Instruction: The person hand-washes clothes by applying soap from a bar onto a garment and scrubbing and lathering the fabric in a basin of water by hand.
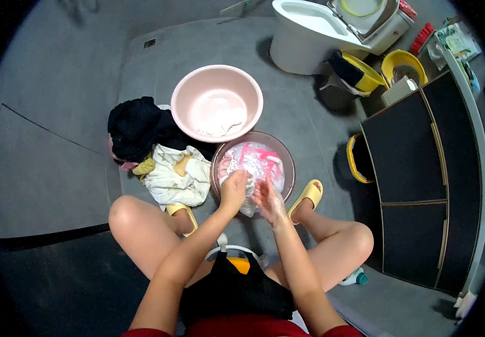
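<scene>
Both hands are over the near part of a brownish basin (290,168) that holds soapy water and pink and white cloth (259,157). Curled fingers of my left hand (234,192) grip a whitish cloth (248,197), part of which hangs at the basin's near rim. To its right, my right hand (269,201) has its fingers spread, with suds on the hand and wrist; its palm faces the left hand and the cloth. Behind the basin stands a pink basin (180,101) with a little white cloth (225,128) inside.
Left of the basins lie dark clothes (135,126) and a white patterned garment (180,177) on the grey floor. A toilet (298,50), yellow buckets (405,59), a yellow-rimmed bin (354,160) and a dark cabinet (408,163) stand to the right. A bottle (357,277) lies near the right knee.
</scene>
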### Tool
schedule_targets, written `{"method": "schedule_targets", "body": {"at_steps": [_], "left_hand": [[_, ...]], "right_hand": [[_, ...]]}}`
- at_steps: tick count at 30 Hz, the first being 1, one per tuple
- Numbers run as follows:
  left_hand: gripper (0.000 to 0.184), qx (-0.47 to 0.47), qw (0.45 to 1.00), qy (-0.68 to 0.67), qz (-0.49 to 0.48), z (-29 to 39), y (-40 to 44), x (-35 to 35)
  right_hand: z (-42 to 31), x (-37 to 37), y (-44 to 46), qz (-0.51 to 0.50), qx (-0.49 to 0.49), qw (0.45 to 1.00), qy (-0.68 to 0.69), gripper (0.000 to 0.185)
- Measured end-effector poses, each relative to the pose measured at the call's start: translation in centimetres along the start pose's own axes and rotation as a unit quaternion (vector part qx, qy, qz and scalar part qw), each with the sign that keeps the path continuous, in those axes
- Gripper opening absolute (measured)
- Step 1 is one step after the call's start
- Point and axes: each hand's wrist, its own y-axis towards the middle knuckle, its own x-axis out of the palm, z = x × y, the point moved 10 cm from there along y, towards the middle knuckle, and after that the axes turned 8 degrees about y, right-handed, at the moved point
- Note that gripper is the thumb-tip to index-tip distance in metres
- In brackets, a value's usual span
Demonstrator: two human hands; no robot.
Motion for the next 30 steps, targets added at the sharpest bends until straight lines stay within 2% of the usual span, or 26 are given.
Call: {"method": "schedule_targets", "body": {"at_steps": [1, 2, 3, 4, 6, 9, 10, 13, 16, 19, 20, 23, 26, 30], "left_hand": [[0.016, -0.001, 0.996, 0.087, -0.028, -0.1, -1.0, 0.7], [0.015, 0.017, 0.994, 0.075, -0.077, 0.7, -1.9, 1.6], [0.014, 0.034, 0.989, 0.064, -0.125, 1.6, -2.8, 2.3], [0.013, 0.046, 0.988, 0.065, -0.132, 1.9, -3.4, 2.5], [0.013, 0.072, 0.985, 0.069, -0.142, 2.7, -4.1, 2.6], [0.014, 0.02, 0.995, 0.085, -0.04, 2.6, -3.0, 0.4], [0.016, -0.013, 0.999, 0.015, -0.029, 0.5, -2.6, 0.5], [0.022, -0.074, 0.987, 0.084, -0.116, -1.4, -1.7, 1.2], [0.024, -0.093, 0.992, 0.048, -0.071, -1.8, -1.4, 0.8], [0.029, -0.032, 0.991, 0.086, -0.096, -1.2, -1.1, 1.1], [0.029, -0.025, 0.991, 0.076, -0.11, -1.1, -1.0, 1.3], [0.029, -0.036, 0.987, 0.058, -0.142, -1.2, -1.0, 1.6], [0.026, -0.064, 0.985, 0.017, -0.159, -1.7, -1.1, 2.0], [0.021, -0.084, 0.982, 0.03, -0.168, -1.7, -1.2, 2.0]], "right_hand": [[0.9, 1.2, -0.2, -0.056, 0.042, 0.996, 0.054, 0.036], [0.3, 1.5, -0.1, -0.062, -0.003, 0.996, 0.056, 0.026], [-0.2, 1.2, -0.3, -0.056, -0.018, 0.998, 0.023, 0.025], [-0.7, 1.0, -0.5, -0.051, -0.032, 0.998, -0.01, 0.025], [-1.4, 1.2, -0.9, -0.043, -0.041, 0.998, -0.027, 0.027], [-1.9, 1.5, -1.3, -0.03, -0.072, 0.997, -0.026, 0.026], [-1.9, 1.7, -1.6, -0.026, -0.081, 0.996, -0.03, 0.025], [-1.2, 0.6, -0.8, -0.011, -0.083, 0.995, -0.059, 0.023], [-1.3, 0.6, -1.1, -0.002, -0.036, 0.99, -0.14, 0.017], [-1.6, 1.4, -1.7, -0.041, -0.02, 0.985, -0.165, 0.019], [-1.7, 1.7, -1.8, -0.068, -0.023, 0.983, -0.166, 0.021], [-3.0, 2.2, -1.5, -0.111, -0.117, 0.952, -0.259, 0.021], [-3.4, 1.4, -1.4, -0.073, -0.124, 0.946, -0.29, 0.019], [-3.5, 1.5, -1.9, -0.076, -0.108, 0.947, -0.293, 0.019]]}}
